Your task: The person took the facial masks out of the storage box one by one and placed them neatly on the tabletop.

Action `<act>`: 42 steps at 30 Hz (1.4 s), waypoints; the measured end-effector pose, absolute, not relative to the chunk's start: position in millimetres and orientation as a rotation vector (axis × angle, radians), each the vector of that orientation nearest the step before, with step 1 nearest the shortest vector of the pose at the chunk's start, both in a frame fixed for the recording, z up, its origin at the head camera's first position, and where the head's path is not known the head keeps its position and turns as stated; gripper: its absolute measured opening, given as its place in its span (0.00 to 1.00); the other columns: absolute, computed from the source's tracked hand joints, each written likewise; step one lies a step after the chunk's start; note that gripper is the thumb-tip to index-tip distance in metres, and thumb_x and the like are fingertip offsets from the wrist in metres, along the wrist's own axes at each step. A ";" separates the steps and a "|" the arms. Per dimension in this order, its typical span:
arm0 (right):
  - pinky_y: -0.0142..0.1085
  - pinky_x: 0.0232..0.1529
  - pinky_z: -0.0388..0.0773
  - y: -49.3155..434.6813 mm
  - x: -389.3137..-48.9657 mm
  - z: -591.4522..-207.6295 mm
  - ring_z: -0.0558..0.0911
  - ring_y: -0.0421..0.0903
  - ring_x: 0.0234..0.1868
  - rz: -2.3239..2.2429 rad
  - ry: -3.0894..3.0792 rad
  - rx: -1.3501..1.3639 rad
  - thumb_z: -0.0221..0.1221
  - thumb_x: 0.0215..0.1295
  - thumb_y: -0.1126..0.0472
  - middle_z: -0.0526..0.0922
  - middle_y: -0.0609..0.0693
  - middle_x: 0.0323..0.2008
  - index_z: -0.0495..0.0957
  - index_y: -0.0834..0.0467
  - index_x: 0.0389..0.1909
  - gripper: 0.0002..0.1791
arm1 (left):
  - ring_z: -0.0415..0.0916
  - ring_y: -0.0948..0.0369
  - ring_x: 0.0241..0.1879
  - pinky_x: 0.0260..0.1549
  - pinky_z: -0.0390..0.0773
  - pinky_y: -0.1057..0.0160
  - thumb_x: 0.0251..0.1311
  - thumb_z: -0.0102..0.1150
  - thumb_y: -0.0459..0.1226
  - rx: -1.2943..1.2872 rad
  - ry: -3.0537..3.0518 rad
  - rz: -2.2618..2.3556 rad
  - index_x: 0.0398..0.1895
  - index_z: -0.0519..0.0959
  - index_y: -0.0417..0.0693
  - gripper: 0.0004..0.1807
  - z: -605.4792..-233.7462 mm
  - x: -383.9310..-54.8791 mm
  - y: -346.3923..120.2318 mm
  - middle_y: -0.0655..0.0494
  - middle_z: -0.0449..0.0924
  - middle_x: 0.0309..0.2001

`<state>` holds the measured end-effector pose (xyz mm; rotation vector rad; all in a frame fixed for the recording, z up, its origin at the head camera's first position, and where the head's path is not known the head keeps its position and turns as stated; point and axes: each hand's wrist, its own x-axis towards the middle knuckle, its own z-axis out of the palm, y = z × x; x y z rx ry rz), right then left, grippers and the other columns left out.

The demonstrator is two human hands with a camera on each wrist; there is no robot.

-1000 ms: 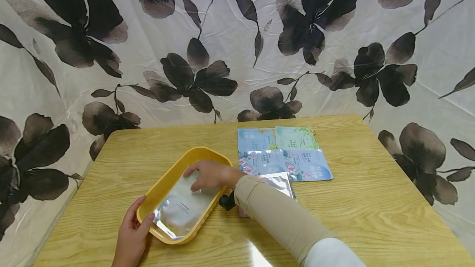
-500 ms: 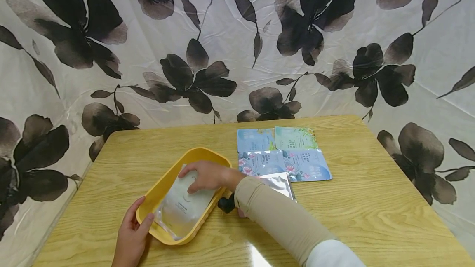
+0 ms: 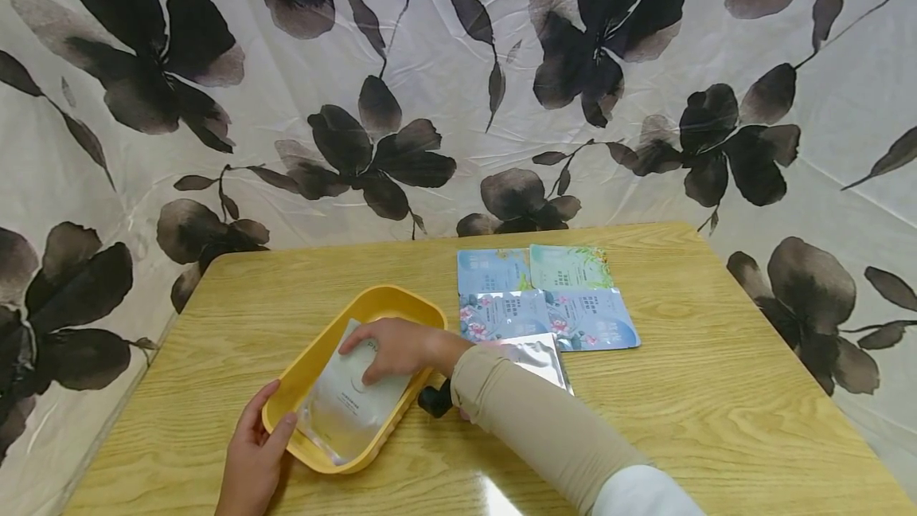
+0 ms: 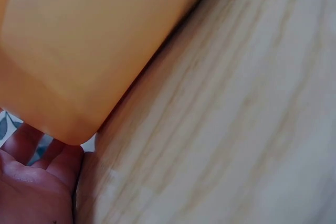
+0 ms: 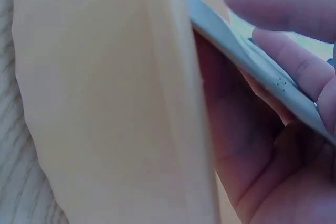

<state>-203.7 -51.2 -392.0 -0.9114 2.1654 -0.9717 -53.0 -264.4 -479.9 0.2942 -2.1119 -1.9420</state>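
Observation:
A yellow plastic basket (image 3: 286, 388) stands at an angle on the wooden table. Its near left corner is in my left hand (image 3: 254, 452), with the thumb on the rim and the fingers along the outside; the left wrist view shows fingers (image 4: 63, 163) under the basket's end. Inside lies a pale silvery sheet mask packet (image 3: 351, 412), tilted, with printed text on its face. My right hand (image 3: 397, 349) reaches into the basket and grips this packet (image 5: 252, 56). Thumb and index finger lie over its face, while other fingers pass beneath its edge in the right wrist view.
Right of the basket lie flat packets: a blue one (image 3: 494, 271), a green one (image 3: 573, 267) and two blue flowered ones (image 3: 505, 315). A silver packet (image 3: 540, 353) overlaps them, partly under my right sleeve (image 3: 530, 412). A floral curtain (image 3: 401, 102) hangs behind the table.
My right hand has shifted slightly left, and the packet has tilted, its upper edge now showing left of the fingers. Its bright glare has faded. The left hand keeps its hold.

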 end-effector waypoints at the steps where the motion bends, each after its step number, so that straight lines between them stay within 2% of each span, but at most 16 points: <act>1: 0.30 0.29 0.80 -51.1 -203.4 -391.9 0.78 0.39 0.35 -0.967 2.169 -0.911 0.71 0.56 0.68 0.79 0.43 0.42 0.82 0.48 0.57 0.27 | 0.74 0.78 0.47 0.39 0.80 0.76 0.71 0.56 0.29 0.298 -2.115 -1.939 0.71 0.64 0.46 0.27 -479.9 -53.2 -264.5 0.75 0.71 0.52; 11: 0.29 0.30 0.80 -47.2 -202.3 -391.7 0.77 0.40 0.38 -1.015 2.180 -0.929 0.69 0.57 0.72 0.79 0.45 0.46 0.83 0.49 0.54 0.25 | 0.74 0.77 0.47 0.39 0.80 0.76 0.71 0.55 0.29 0.304 -2.124 -1.919 0.71 0.63 0.44 0.27 -479.8 -53.2 -263.9 0.75 0.71 0.52; 20: 0.27 0.38 0.77 -39.6 -203.4 -387.0 0.75 0.39 0.43 -1.097 2.177 -0.944 0.69 0.57 0.71 0.79 0.44 0.50 0.83 0.49 0.56 0.25 | 0.75 0.76 0.46 0.38 0.80 0.75 0.71 0.55 0.27 0.258 -2.089 -1.935 0.70 0.66 0.47 0.26 -481.2 -54.0 -264.2 0.75 0.72 0.52; 26: 0.28 0.46 0.73 -31.6 -202.7 -384.0 0.73 0.39 0.51 -1.150 2.203 -0.926 0.69 0.59 0.70 0.76 0.44 0.60 0.82 0.48 0.56 0.25 | 0.76 0.75 0.46 0.38 0.81 0.74 0.70 0.55 0.26 0.231 -2.057 -1.958 0.68 0.67 0.50 0.26 -482.3 -53.5 -264.1 0.75 0.74 0.51; 31: 0.29 0.48 0.73 -20.8 -201.9 -379.6 0.73 0.39 0.51 -1.209 2.225 -0.935 0.69 0.59 0.69 0.77 0.44 0.60 0.82 0.48 0.57 0.25 | 0.76 0.75 0.45 0.38 0.80 0.75 0.70 0.54 0.26 0.227 -2.055 -1.948 0.67 0.68 0.51 0.25 -482.8 -53.5 -264.0 0.74 0.75 0.50; 36: 0.29 0.46 0.74 -10.6 -204.3 -380.9 0.73 0.41 0.51 -1.261 2.250 -0.932 0.68 0.58 0.69 0.77 0.44 0.59 0.82 0.48 0.57 0.26 | 0.76 0.75 0.45 0.38 0.80 0.76 0.70 0.55 0.26 0.250 -2.058 -1.932 0.67 0.69 0.51 0.25 -483.6 -53.8 -263.8 0.74 0.75 0.50; 42: 0.33 0.33 0.81 3.2 -204.3 -381.1 0.78 0.43 0.40 -1.443 2.189 -0.803 0.68 0.57 0.71 0.78 0.48 0.54 0.83 0.50 0.55 0.25 | 0.77 0.75 0.46 0.39 0.80 0.75 0.69 0.54 0.25 0.221 -2.035 -1.944 0.67 0.69 0.51 0.25 -484.3 -53.5 -264.2 0.73 0.75 0.51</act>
